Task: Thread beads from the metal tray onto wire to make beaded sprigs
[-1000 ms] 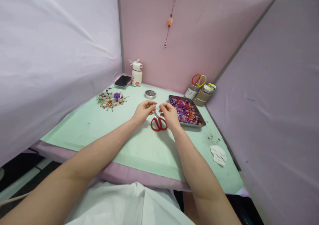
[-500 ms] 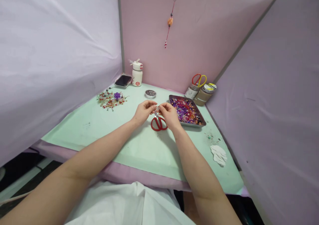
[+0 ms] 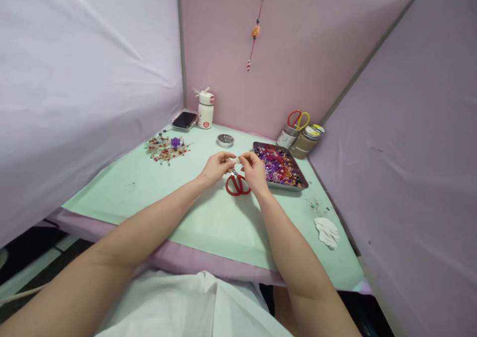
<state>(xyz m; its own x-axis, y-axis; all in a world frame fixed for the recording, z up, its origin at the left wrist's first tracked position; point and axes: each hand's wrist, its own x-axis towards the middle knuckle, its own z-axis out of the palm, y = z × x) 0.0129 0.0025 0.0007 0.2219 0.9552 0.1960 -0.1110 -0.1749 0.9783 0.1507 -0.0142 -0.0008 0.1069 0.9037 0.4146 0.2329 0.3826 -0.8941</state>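
My left hand (image 3: 218, 167) and my right hand (image 3: 254, 169) meet fingertip to fingertip over the middle of the table, both pinched closed. Between them is a small cluster of clear beads (image 3: 237, 161), mostly covered by my fingers. Any thread on it is too fine to see. Just below my hands lie red-handled scissors (image 3: 238, 184) on the green cloth, their blades partly hidden under my fingers. A metal tray (image 3: 286, 187) full of purple, red and orange beads stands right beside my right hand.
A round tin (image 3: 225, 139) sits behind my hands. At the left are a pile of strung beads (image 3: 164, 150), a phone (image 3: 185, 120) and a white bottle (image 3: 205, 110). Two jars (image 3: 307, 142), one holding scissors, stand back right; a white glove (image 3: 327, 232) lies front right.
My fingertips have moved slightly apart, and more of the clear beads shows between them. The scissors and the tray have stayed in place.
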